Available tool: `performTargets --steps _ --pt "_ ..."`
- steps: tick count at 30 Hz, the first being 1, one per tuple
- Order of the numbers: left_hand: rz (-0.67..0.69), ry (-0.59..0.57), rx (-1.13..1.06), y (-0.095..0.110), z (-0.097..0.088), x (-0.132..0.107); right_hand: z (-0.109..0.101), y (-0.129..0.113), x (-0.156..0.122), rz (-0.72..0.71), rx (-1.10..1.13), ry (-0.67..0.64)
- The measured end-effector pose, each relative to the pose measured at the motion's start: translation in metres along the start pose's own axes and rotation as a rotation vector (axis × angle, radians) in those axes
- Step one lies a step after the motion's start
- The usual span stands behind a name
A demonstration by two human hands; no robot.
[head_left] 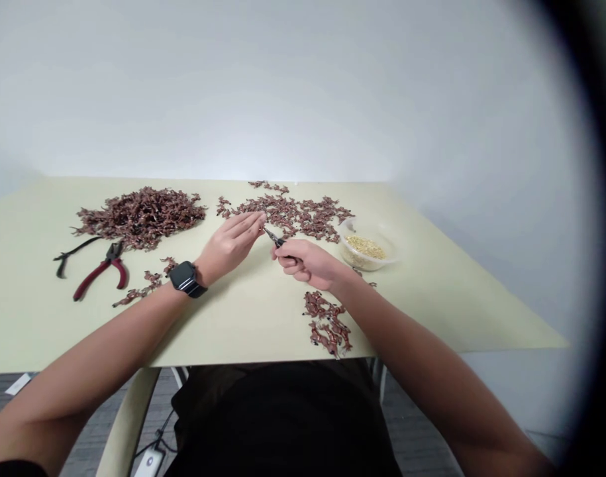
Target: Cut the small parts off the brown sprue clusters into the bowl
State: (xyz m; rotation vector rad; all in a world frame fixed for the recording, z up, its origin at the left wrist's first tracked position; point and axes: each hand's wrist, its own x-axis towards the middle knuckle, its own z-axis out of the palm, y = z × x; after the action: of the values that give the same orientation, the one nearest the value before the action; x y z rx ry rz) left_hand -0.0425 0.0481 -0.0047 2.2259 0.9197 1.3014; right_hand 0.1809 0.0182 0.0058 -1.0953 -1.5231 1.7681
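Right hand curled round small pliers, tips at left hand; left fingers lay together, pinch unclear; brown pieces lay scattered beyond hands; large heap remained left; small group lay front; bowl held gold bits.

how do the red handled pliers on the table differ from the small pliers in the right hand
The red-handled pliers lie on the table, while the small pliers are gripped in the right hand. The red-handled pliers are clearly larger than the small pliers. The red-handled pliers have red grips; the small pliers show slim pointed tips and a dark handle. Both are hand pliers.
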Motion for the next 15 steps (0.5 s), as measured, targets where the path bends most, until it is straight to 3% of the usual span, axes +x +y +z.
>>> performTargets --steps 2,3,5,8,11,15 --pt "0.035 -0.011 0.025 -0.001 -0.004 0.002 0.0 -0.002 -0.001 0.001 0.012 -0.03" --pt "0.01 0.02 0.015 -0.001 -0.005 0.003 -0.001 -0.002 0.0 -0.045 -0.049 0.027" --pt "-0.111 0.054 -0.068 0.0 -0.002 0.002 -0.003 0.0 0.001 -0.212 -0.29 0.253" --pt "-0.336 -0.033 -0.375 0.002 0.005 0.001 -0.01 0.004 0.004 -0.474 -0.721 0.554" --pt "-0.46 -0.112 -0.68 0.001 0.01 0.001 -0.019 0.007 0.006 -0.567 -0.916 0.562" --pt "-0.489 -0.177 -0.765 0.0 0.011 0.001 -0.028 0.008 0.006 -0.574 -0.969 0.498"
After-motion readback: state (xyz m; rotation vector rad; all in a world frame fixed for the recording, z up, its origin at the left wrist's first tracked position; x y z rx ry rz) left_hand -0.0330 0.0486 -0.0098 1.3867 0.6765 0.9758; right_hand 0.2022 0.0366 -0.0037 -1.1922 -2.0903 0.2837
